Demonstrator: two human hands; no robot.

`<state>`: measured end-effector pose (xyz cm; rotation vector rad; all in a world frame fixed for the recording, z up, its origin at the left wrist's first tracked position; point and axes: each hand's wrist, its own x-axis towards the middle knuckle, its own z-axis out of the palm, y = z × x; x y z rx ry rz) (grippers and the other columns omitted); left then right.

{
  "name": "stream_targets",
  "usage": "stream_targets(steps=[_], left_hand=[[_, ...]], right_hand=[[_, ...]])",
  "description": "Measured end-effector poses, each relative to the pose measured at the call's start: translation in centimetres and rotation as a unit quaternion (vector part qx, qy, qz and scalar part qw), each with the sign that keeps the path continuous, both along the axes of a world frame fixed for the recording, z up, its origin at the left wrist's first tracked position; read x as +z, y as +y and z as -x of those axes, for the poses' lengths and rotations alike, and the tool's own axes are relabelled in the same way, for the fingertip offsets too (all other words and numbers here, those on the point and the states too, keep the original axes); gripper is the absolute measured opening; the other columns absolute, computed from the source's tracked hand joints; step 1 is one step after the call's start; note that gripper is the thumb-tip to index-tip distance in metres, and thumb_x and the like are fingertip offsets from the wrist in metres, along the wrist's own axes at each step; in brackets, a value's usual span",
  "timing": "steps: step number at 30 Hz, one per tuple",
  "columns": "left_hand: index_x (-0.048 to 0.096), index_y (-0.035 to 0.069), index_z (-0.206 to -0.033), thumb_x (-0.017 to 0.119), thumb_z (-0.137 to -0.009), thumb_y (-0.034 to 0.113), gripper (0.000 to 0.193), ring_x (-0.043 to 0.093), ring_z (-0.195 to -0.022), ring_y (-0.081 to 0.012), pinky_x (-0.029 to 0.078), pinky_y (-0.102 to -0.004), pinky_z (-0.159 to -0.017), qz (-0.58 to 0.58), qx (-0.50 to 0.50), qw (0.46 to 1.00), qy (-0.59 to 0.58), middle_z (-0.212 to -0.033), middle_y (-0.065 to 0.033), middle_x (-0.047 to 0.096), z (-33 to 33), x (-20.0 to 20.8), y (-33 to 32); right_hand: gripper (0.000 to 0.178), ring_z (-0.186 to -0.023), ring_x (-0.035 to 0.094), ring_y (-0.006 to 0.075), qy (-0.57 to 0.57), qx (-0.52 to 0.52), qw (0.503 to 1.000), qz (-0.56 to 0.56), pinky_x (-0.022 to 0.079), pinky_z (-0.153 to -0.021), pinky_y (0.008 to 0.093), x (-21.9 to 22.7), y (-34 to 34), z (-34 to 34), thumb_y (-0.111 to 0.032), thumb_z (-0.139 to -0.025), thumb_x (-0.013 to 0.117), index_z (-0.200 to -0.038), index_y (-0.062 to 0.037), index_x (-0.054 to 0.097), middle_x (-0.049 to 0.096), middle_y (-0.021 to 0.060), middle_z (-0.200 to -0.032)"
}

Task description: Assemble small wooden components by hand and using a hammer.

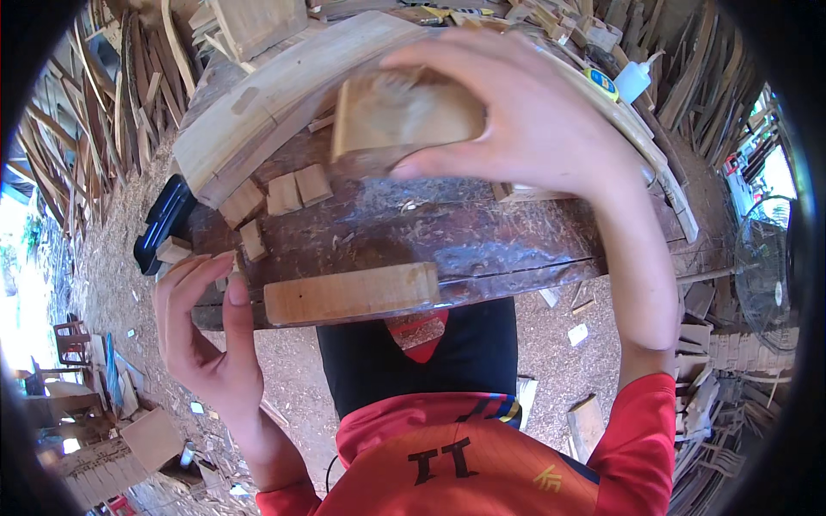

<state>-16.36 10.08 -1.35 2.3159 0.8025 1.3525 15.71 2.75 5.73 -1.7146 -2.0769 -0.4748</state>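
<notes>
My right hand [533, 112] is raised over the far middle of the workbench, fingers and thumb spread around a thick wooden block [404, 120]. Motion blurs the block's surface. At the bench's left edge my left hand [202, 318] has its thumb and fingertips close together on a small wood piece [227, 279], mostly hidden by the fingers. A long wooden block [353, 292] lies along the near edge, right of my left hand. Several small wood blocks [284, 194] rest on the dark bench top [482, 232] beyond it.
A large curved plank [275, 103] spans the far left of the bench. A black tray [165, 222] sits at the left edge. A tape measure [601, 83] and a white squeeze bottle [634, 82] stand at far right. A fan [766, 275] is beyond the right end.
</notes>
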Motion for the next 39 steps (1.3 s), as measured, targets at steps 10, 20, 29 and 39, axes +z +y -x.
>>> stream_targets(steps=[10, 20, 29, 39], left_hand=[[0.068, -0.003, -0.110, 0.060, -0.093, -0.007, 0.019, 0.061, -0.109, -0.0259, 0.044, -0.0375, -0.103, -0.031, 0.005, 0.998, 0.048, -0.112, -0.0140, 0.068, -1.6, 1.3, 0.0], [0.072, 0.000, -0.105, 0.071, -0.081, -0.004, 0.024, 0.063, -0.101, -0.0293, 0.047, -0.0391, -0.093, -0.045, -0.023, 0.997, 0.052, -0.104, -0.0134, 0.068, -5.2, 5.7, 0.1], [0.074, 0.000, -0.100, 0.077, -0.077, -0.001, 0.023, 0.064, -0.094, -0.0289, 0.049, -0.0374, -0.086, -0.199, -0.147, 0.961, 0.122, -0.097, -0.0125, 0.069, -11.8, 9.8, 0.1], [0.073, 0.001, -0.103, 0.075, -0.088, 0.004, 0.016, 0.069, -0.095, -0.0237, 0.052, -0.0353, -0.089, -0.141, -0.295, 0.916, 0.233, -0.098, -0.0113, 0.071, -20.9, 9.9, 1.5]], right_hand=[[0.061, -0.112, 0.066, 0.0374, 0.111, -0.006, 0.994, -0.016, 0.045, -0.104, 0.0476, 0.8, -0.2, -1.7, -0.052, -0.093, 0.069, -0.130, -0.0036, 0.065, 0.070, 0.0187, -0.113], [0.084, -0.133, 0.055, 0.0401, 0.058, -0.345, 0.914, 0.204, 0.042, -0.113, 0.0444, 0.0, -5.2, -15.3, -0.045, -0.074, 0.079, -0.143, -0.0048, 0.054, 0.057, 0.0286, -0.141], [0.080, -0.113, 0.066, 0.0439, 0.055, -0.343, 0.919, 0.184, 0.050, -0.102, 0.0470, -0.7, -3.7, -14.8, -0.042, -0.070, 0.080, -0.135, -0.0004, 0.059, 0.069, 0.0300, -0.118], [0.054, -0.104, 0.070, 0.0379, 0.022, -0.314, 0.943, 0.112, 0.054, -0.092, 0.0453, 0.0, -5.2, -15.0, -0.022, -0.080, 0.079, -0.128, -0.0038, 0.060, 0.070, 0.0248, -0.111]])
